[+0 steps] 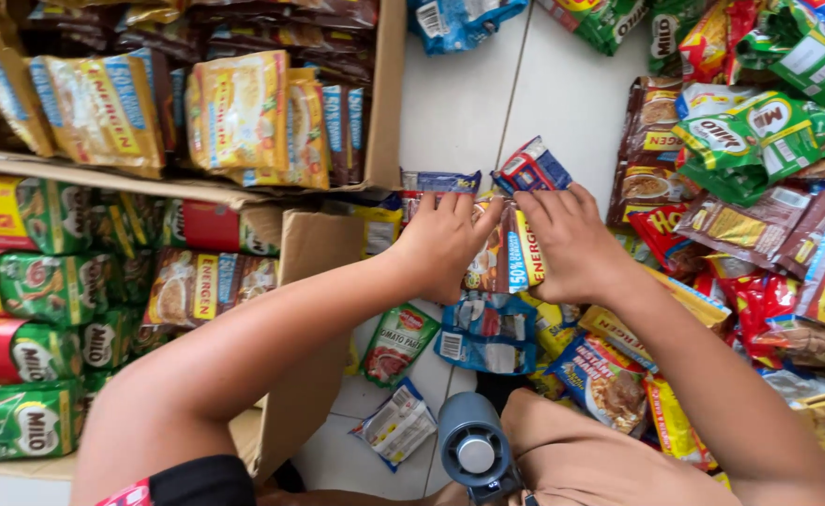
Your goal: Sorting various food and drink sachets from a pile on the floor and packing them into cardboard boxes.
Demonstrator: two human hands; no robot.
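head view: left hand (pixel 445 239) and right hand (pixel 562 244) pinch a glossy brown-and-yellow sachet strip (pixel 506 258).

left hand (pixel 443 242) and right hand (pixel 562 245) both pinching a strip of sachets (pixel 508 251) over the tiled floor (pixel 468 103) | cardboard box (pixel 319 253) of packets at left | loose green pouches (pixel 759 141) heaped right | blue sachet (pixel 487 333) below the hands

Both hands' fingers (pixel 468 220) partly hide the sachets (pixel 504 258) beneath them.
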